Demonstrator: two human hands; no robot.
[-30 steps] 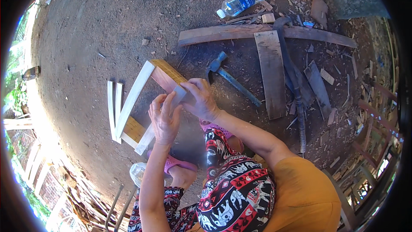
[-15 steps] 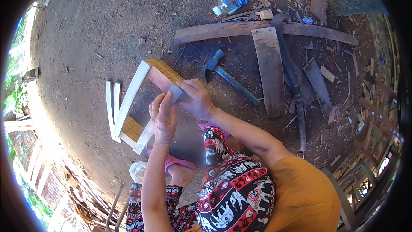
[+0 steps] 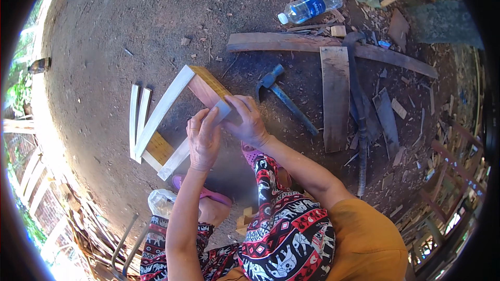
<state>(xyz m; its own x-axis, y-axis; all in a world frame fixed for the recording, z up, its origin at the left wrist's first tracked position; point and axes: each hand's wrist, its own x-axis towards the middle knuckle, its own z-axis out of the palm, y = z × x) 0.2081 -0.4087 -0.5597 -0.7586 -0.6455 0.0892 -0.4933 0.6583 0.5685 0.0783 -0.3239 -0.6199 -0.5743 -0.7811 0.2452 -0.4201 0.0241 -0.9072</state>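
Pale slats point(image 3: 136, 117); blue-handled hammer point(image 3: 284, 99); orange shirt point(image 3: 367, 239); possibly pink sandal point(image 3: 205, 193).

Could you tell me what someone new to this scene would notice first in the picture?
Both hands meet at the centre: the left hand and right hand press on a pale slat at one corner of a small wooden frame lying on the dirt ground. Just right of them lies a blue-handled hammer, beside dark weathered planks. Further up, a clear plastic water bottle with a blue label lies among wood scraps.
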